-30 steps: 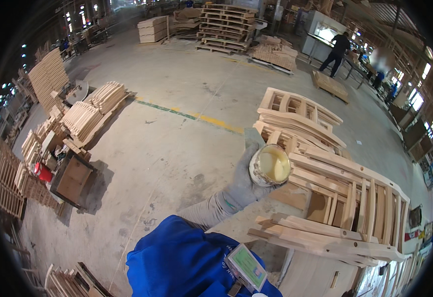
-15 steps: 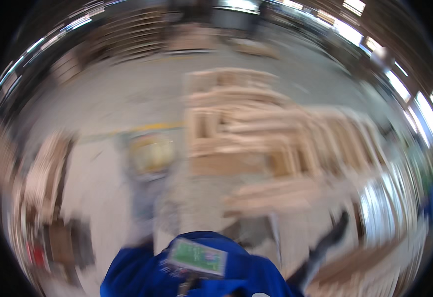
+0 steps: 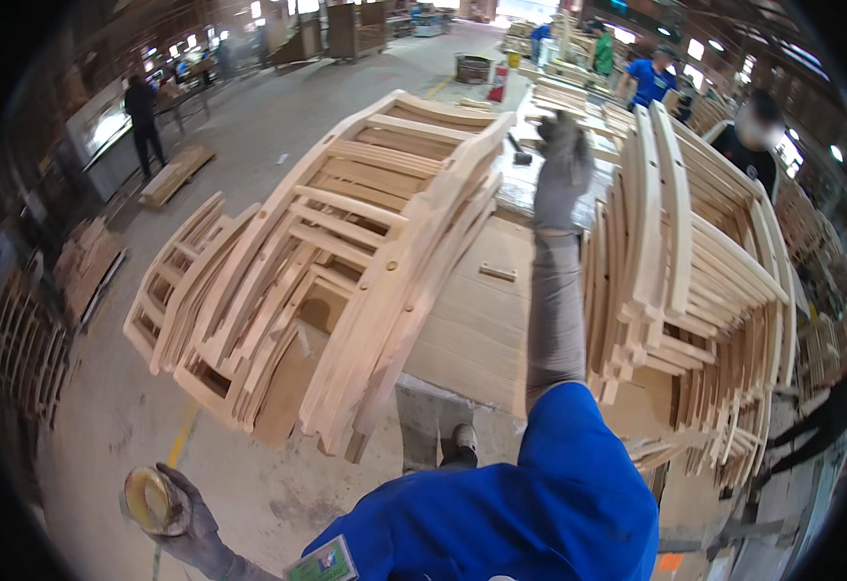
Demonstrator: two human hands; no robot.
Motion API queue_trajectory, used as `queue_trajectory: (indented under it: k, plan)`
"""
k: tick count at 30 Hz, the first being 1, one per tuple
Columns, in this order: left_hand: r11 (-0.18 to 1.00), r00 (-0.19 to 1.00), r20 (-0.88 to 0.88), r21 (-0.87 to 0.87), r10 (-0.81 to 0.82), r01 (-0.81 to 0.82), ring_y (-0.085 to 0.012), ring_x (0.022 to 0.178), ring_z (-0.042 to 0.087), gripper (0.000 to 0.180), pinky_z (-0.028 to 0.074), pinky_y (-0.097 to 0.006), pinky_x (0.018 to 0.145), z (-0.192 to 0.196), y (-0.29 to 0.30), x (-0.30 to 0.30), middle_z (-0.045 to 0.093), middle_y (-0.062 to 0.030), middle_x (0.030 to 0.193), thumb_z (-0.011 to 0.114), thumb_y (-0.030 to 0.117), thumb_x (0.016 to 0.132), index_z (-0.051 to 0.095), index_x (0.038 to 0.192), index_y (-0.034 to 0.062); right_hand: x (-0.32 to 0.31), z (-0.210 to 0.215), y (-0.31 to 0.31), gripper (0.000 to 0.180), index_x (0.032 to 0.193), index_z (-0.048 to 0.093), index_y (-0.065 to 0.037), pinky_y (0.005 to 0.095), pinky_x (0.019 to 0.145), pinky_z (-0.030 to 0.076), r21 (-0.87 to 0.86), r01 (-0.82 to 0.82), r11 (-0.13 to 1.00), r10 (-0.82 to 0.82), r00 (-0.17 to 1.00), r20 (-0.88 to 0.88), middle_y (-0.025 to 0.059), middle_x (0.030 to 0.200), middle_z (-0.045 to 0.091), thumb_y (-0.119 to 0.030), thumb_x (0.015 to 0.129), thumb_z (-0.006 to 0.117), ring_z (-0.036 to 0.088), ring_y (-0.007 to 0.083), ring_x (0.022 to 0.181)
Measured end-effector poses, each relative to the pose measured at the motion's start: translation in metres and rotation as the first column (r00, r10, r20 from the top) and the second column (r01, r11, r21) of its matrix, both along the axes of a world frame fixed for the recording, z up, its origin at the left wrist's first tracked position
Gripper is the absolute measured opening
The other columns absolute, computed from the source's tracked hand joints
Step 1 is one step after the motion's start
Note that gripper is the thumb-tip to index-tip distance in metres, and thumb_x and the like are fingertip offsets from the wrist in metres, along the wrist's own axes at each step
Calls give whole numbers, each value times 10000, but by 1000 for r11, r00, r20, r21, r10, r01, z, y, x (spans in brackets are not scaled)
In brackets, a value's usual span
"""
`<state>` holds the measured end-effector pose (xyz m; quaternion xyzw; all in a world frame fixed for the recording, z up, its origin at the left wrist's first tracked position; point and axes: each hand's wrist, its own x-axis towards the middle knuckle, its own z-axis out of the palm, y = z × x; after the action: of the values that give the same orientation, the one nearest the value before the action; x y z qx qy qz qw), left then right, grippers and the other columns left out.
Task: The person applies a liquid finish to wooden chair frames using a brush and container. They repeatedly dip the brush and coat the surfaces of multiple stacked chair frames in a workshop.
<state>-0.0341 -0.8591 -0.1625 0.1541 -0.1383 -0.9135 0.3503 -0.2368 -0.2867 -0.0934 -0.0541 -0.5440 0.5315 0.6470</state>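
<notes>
While right hand (image 3: 563, 160) reaches, stacked chair frames (image 3: 346, 271) alongside.

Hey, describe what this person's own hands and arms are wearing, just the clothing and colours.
Both hands wear grey knitted work gloves: the left hand and the right hand. The right glove's long grey cuff covers the forearm. Above it comes a bright blue sleeve, part of a blue top with a small badge on the chest.

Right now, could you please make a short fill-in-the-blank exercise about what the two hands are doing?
1. The left hand holds a small round ____.
2. The right hand is raised between two stacks of wooden ____ frames.
3. Both hands wear grey ____.

Missing words: container; chair; gloves
</notes>
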Motion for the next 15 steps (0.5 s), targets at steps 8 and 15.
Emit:
queue_trajectory:
  k: [8,15]
  plan:
    - [925,843,-381,-184,-380,333,-253,1133,508,356,417,-443,985,-4,0,19,555,-103,1187,495,289,910,519,1180,58,77,-5,-10,267,1044,588,19,316,699,528,618,227,752,-471,842,263,126,948,637,-195,946,463,629,234,814]
    - [969,944,-242,-151,-226,193,-286,1133,506,463,433,-500,959,11,3,47,513,-113,1210,383,464,941,468,1233,116,140,-121,-130,348,1071,586,48,339,705,560,458,-115,882,-46,944,327,170,996,644,-254,976,443,649,269,829]
